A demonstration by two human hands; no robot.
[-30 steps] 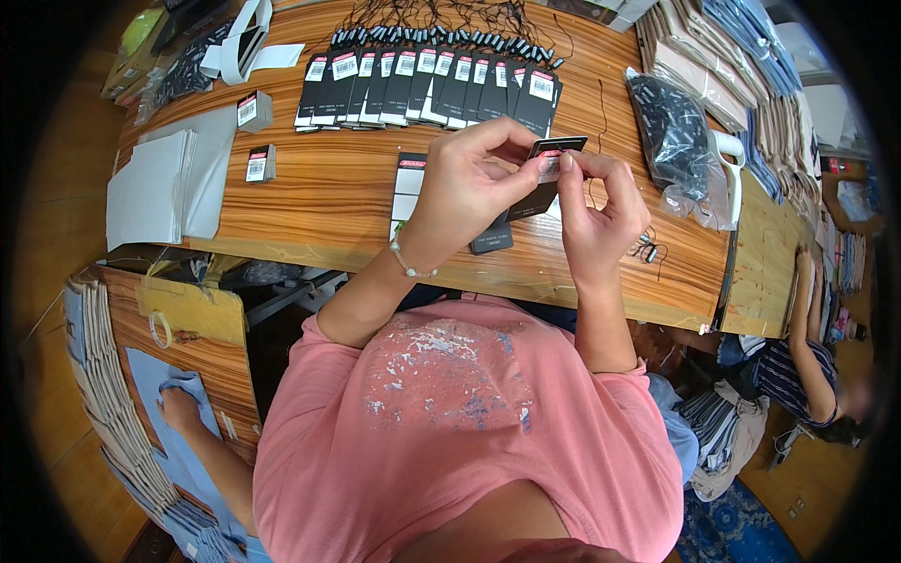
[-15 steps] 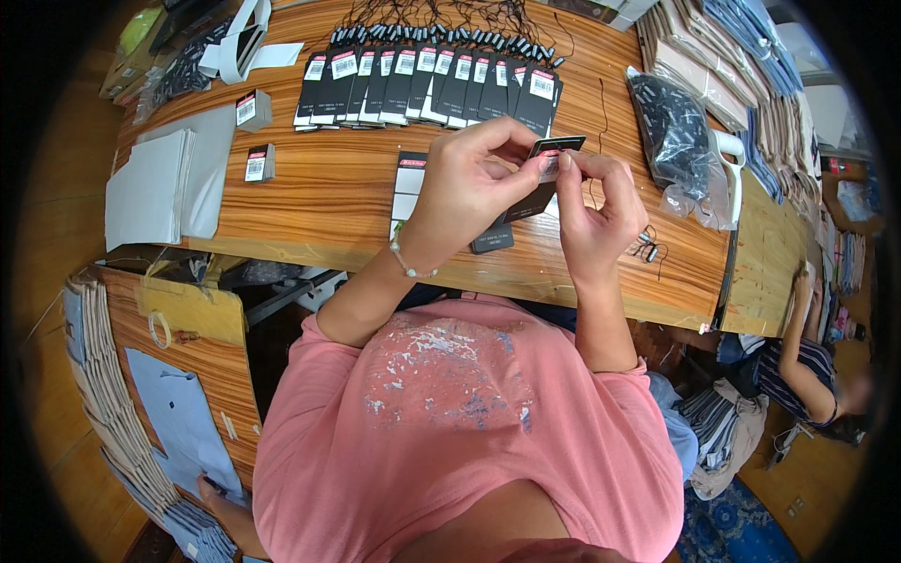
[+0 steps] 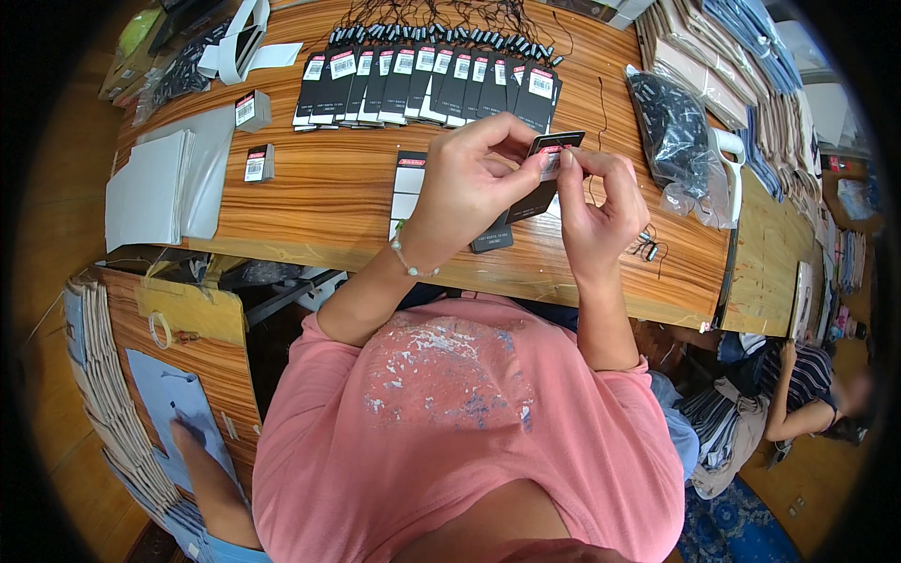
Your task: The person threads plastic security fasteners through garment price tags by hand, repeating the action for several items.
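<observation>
Up off the table I hold a black hang tag [image 3: 533,204] with a pink-and-white barcode sticker [image 3: 552,161] near its top. My left hand [image 3: 474,178] is closed on the tag's left edge, thumb in front. The thumb and forefinger of my right hand [image 3: 601,206] pinch the tag at the sticker. Below it on the table lie another black tag [image 3: 493,240] and a sheet of white labels [image 3: 409,178], partly hidden by my left hand. Beyond my hands, a row of stickered black hang tags [image 3: 399,89] overlaps, black cords bunched behind.
At left are two small label stacks [image 3: 260,163] and white sheets [image 3: 150,188]. A plastic bag of black cords [image 3: 668,127] and a white-handled tool [image 3: 728,174] lie right. Folded garments [image 3: 694,52] are piled far right. Other people's arms [image 3: 211,483] show at both sides.
My hands and the tag have barely moved. At lower left, another person's arm reaches further over the blue cloth; the person at right has shifted an arm.
</observation>
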